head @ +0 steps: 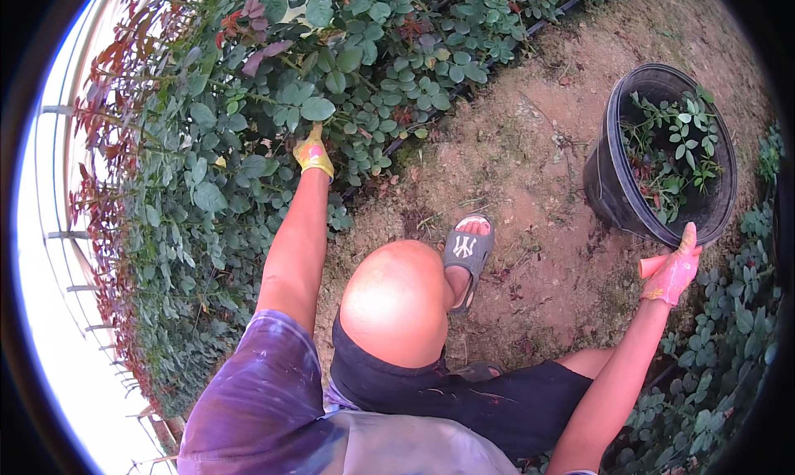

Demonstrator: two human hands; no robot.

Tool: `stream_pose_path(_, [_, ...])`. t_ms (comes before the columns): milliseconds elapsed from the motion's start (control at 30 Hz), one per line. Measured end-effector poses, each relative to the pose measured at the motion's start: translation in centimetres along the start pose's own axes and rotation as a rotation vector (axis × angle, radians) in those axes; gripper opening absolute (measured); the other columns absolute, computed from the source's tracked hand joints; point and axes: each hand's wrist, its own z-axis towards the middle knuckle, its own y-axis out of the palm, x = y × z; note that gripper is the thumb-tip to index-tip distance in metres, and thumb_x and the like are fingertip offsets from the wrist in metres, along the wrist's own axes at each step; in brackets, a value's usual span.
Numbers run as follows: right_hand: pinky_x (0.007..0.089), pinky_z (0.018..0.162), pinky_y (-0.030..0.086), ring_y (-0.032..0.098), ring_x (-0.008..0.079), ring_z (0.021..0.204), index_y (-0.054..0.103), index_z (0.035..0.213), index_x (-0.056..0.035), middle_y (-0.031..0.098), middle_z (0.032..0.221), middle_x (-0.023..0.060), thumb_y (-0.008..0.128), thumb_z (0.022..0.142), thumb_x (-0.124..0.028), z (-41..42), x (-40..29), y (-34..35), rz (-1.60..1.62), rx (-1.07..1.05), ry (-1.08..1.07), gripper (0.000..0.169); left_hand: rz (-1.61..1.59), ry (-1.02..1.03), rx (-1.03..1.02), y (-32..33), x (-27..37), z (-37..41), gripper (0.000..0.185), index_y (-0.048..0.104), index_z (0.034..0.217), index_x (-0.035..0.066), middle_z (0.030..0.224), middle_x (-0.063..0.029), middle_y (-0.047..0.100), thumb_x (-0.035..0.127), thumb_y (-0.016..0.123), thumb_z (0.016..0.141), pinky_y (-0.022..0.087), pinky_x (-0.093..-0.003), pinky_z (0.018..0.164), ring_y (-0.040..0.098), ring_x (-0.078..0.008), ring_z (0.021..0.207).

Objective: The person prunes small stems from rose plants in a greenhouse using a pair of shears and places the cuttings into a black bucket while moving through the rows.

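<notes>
My left hand (313,152), in a yellow and pink glove, reaches into the leafy rose bushes (261,115) on the left; leaves hide its fingertips, so I cannot tell whether it grips a stem. On the right, my right hand (674,273), in a pink glove, is closed around a pink handle (652,265) just below the rim of a black plastic bucket (612,133). The bucket is tilted, with its mouth facing right. Cut leafy rose stems (683,133) lie inside it.
Bare soil (534,183) with scattered leaf litter forms a path between two plant rows. A dark irrigation pipe (397,144) runs along the left row's base. More rose foliage (708,344) grows at the lower right. My sandalled foot (469,251) stands on the soil.
</notes>
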Motion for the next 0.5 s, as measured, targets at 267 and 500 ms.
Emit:
stream_pose_path(267, [0.0378, 0.103, 0.049, 0.064, 0.0212, 0.103, 0.054, 0.124, 0.0057, 0.064, 0.121, 0.0131, 0.076, 0.092, -0.037, -0.1, -0.3, 0.2, -0.034, 0.037, 0.013, 0.058, 0.205, 0.015, -0.082, -0.4, 0.8, 1.0, 0.049, 0.067, 0.125, 0.001, 0.111, -0.0171, 0.068, 0.043, 0.055, 0.102, 0.049, -0.0383, 0.084, 0.062, -0.0247, 0.098])
stream_pose_path(500, [0.0366, 0.101, 0.051, 0.064, 0.0207, 0.102, 0.056, 0.122, 0.0058, 0.064, 0.120, 0.0129, 0.076, 0.091, -0.036, 0.6, -0.3, -0.3, -0.047, 0.048, 0.020, 0.056, -0.888, -0.885, 0.074, 0.6, 3.5, 0.0, 0.039, 0.067, 0.117, 0.004, 0.108, -0.0069, 0.072, 0.029, 0.072, 0.088, 0.054, -0.0336, 0.083, 0.068, -0.0199, 0.094])
